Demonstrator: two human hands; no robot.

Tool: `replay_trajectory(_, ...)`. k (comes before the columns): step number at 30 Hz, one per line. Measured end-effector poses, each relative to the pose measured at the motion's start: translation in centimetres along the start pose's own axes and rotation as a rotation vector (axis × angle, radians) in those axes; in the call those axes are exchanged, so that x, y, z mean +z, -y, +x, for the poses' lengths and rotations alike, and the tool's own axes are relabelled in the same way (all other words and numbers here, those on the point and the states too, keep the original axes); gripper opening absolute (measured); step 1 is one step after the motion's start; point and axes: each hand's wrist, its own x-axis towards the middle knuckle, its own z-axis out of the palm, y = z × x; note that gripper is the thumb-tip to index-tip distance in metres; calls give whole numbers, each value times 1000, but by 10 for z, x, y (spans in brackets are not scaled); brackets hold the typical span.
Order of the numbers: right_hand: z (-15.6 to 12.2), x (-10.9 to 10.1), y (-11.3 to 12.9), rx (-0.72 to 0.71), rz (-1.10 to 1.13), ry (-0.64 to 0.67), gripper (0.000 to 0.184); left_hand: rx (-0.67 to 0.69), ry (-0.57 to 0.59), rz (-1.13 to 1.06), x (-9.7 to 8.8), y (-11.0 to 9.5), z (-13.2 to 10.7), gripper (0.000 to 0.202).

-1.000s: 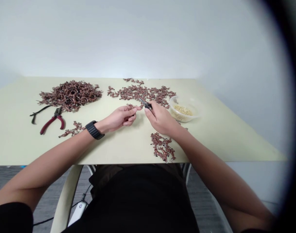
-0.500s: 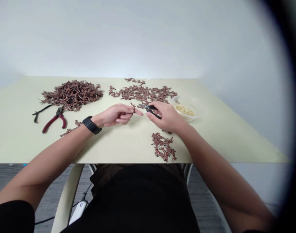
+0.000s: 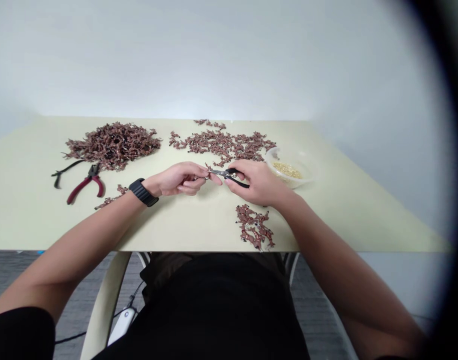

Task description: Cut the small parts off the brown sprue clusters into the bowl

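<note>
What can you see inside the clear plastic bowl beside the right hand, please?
The clear plastic bowl holds many small gold-coloured pieces. The right hand covers its near left part, so whatever lies there is hidden.

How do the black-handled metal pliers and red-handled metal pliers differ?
The black-handled metal pliers are in the right hand; the red-handled metal pliers lie on the pale table. The black pair's nose is silvery, slender; the red pair's head dark, stubby. Both have two handles.

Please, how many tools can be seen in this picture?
3: black-handled pliers in the right hand, red-handled pliers on the table, and a slim black tool beside them. The large brown pile may hide more.
</note>
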Motion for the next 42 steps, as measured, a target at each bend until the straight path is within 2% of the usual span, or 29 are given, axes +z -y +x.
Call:
replay_trajectory(11,-1,-4,3,38,62,11,27,-26,-6,0,3,-2,-1,34)
replay_trajectory(20,-1,-3,3,26,-1,20,27,-20,-6,-10,4,0,0,31)
replay_trajectory(23,-1,1,9,38,-27,-36,23,68,-99,10,9,3,2,25)
replay_trajectory(26,-1,10,16,118,24,-91,27,182,-244,104,19,6,5,20)
replay_trajectory(31,4,29,26,302,256,-88,37,306,-549,490,39,11,10,19)
replay_trajectory(33,6,34,28,324,337,-70,41,364,-663,657,43,13,12,19)
replay_trajectory(35,8,34,28,321,363,-80,43,402,-718,695,44,13,14,21)
replay_trajectory(37,8,32,25,302,349,-122,42,407,-694,602,43,12,15,21)
replay_trajectory(42,6,24,14,290,191,-213,33,370,-531,283,38,8,15,22)
